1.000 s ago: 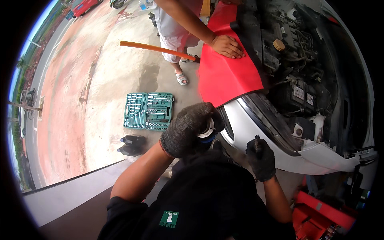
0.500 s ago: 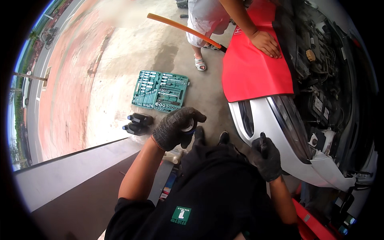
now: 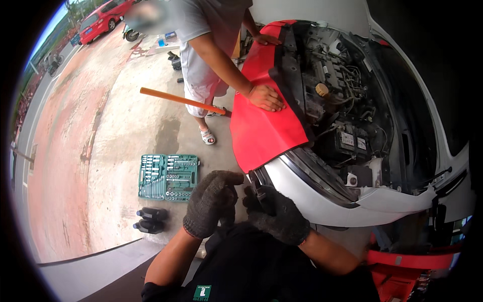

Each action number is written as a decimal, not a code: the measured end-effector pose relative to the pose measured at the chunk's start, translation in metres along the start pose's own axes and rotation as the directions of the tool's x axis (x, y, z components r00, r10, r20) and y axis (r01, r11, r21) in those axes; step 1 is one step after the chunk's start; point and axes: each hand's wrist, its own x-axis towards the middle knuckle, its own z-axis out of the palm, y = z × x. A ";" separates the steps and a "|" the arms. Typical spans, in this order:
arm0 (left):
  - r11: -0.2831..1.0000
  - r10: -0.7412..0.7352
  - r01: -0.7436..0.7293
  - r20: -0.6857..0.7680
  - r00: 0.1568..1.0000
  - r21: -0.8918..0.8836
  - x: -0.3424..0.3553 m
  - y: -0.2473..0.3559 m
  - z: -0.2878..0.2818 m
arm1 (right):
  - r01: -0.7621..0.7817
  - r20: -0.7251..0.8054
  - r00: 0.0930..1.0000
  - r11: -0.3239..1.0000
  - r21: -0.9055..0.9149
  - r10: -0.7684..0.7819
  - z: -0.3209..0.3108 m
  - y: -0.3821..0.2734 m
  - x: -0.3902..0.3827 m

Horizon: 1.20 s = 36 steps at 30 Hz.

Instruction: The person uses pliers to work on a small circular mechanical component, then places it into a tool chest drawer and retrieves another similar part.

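Both my hands wear dark grey knit gloves and are raised close together in front of my body. My left hand is closed, its fingers curled; whatever lies inside is hidden. My right hand is closed round a slim dark tool that points up and away from me; its exact kind is not clear. Just beyond my right hand is the white front corner of a car, with a red fender cover draped along its edge. The hood is raised over the exposed engine bay.
Another person leans with both hands on the red cover. An orange bar juts out low beside that person. An open green socket set and dark bottles lie on the floor to the left. A red cabinet stands at lower right.
My hands have come together, the right moving left toward the other. The round white-and-blue thing seen in my left hand is now hidden. My view has shifted toward the car and the other person.
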 end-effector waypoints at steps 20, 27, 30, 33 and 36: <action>0.959 -0.003 0.031 0.099 0.995 -0.280 0.037 0.024 0.068 | 0.101 -0.306 0.906 0.849 -0.519 -0.294 -0.030 -0.007 -0.056; 0.946 0.315 -0.318 0.061 0.947 0.063 0.035 0.011 0.061 | 0.262 -0.204 0.828 0.683 -0.682 -0.522 -0.028 -0.005 -0.048; 0.954 0.287 -0.290 0.049 0.957 0.076 0.030 0.009 0.056 | 0.279 -0.172 0.817 0.638 -0.718 -0.551 -0.028 -0.004 -0.042; 0.992 0.125 -0.124 0.038 0.991 -0.034 0.024 0.013 0.050 | 0.245 -0.191 0.837 0.663 -0.707 -0.513 -0.025 -0.007 -0.039; 0.990 0.142 -0.142 -0.015 0.990 0.010 0.024 0.009 0.050 | 0.269 -0.177 0.841 0.679 -0.683 -0.511 -0.025 -0.005 -0.035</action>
